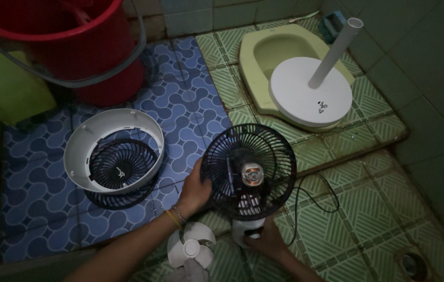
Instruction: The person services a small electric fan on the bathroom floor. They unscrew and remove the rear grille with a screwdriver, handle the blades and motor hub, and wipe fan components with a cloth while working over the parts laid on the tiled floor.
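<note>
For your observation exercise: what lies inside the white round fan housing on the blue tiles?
Inside the white housing lies a dark front grille with radial ribs, flat on the blue tiled floor. The housing's rim covers the grille's edge in places.

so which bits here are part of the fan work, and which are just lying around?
In hand:
left hand on black rear grille
right hand on white motor housing
white ring with front grille
white blade
white base with pole

Lying about:
red bucket
squat toilet
</note>
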